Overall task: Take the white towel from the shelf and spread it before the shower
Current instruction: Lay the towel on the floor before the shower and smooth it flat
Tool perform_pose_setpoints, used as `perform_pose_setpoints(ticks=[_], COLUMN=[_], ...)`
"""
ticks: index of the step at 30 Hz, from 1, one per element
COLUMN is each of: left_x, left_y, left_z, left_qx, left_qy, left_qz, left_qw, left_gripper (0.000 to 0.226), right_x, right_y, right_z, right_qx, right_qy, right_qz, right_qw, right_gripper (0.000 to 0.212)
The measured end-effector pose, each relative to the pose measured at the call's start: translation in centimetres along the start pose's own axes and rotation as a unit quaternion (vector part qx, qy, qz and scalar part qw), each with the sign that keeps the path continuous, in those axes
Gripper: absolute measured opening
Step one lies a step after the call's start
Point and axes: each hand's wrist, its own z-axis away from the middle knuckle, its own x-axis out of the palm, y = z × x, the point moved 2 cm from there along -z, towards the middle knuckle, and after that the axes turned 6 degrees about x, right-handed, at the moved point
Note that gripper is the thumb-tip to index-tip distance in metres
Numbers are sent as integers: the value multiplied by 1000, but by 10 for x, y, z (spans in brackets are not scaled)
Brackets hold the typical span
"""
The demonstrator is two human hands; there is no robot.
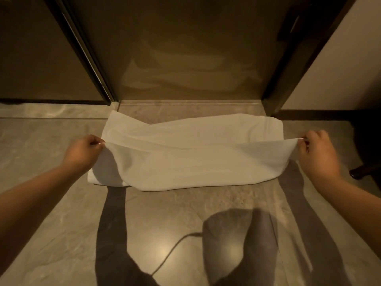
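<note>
A dim bathroom with a glossy stone floor (pixel 61 162) framed the scene, the glass shower door (pixel 185 48) standing at twelve o'clock behind a low stone threshold (pixel 185 104). The white towel (pixel 191 153) lay directly before that door, its far edge resting on the floor just short of the threshold and its near portion lifted and pulled taut. The person's left hand (pixel 84 150) pinched the near corner at nine o'clock, and the right hand (pixel 317 151) pinched the opposite corner at three o'clock; both were closed tight on the cloth, arms spread wide. The towel's long axis ran from nine to three, parallel to the shower door, and the cloth lay squarely between the hands, with neither noticeably nearer to it than the other. The near left end appeared bunched or doubled under at about eight o'clock, so the towel was not yet flat. The task looked close to finished: the held edge likely needed only to be drawn toward six o'clock and lowered to the floor, with the folded end smoothed out. Shadows of the arms and a thin cord (pixel 171 252) crossed the floor at six o'clock.
</note>
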Motion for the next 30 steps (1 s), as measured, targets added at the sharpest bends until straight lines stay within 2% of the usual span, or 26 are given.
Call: perform_pose_setpoints(ticks=[3,5,7,9,11,12,14,16,17,19,24,27,30], left_x=[-3,-3,1,10,24,33,52,68,75,89,113,123,134], left_y=[0,2,6,13,25,32,43,50,53,59,69,72,79], left_z=[-2,3,14,24,30,32,39,41,41,39,35,27,23], left_qx=[20,12,19,71,140,173,216,213,203,188,168,194,191], left_qy=[-24,-85,-149,-179,-191,-207,-243,-267,-273,-277,-253,-232,-247], left_qz=[-126,-223,-353,-448,-430,-389,-322,-291,-280,-261,-222,-234,-239], left_qw=[992,971,923,873,871,881,889,894,898,906,926,924,919], left_gripper=[13,15,20,30,44,52,63,66,65,61,54,52,42], right_x=[0,-1,0,7,16,22,36,52,60,75,103,109,113], right_y=[1,7,15,24,31,32,28,16,9,-3,-19,-29,-34], right_z=[-1,-1,3,12,23,28,35,42,46,49,53,50,44], right_qx=[10,-13,-62,-125,-174,-180,-136,-65,-58,-70,-63,-70,-104], right_qy=[11,-3,-57,-131,-198,-230,-305,-376,-392,-394,-328,-275,-230], right_qz=[3,54,157,302,407,414,338,252,237,233,210,190,228], right_qw=[1000,998,984,936,875,862,880,889,887,886,919,940,940], right_gripper=[15,15,15,21,29,33,36,44,51,60,56,53,45])
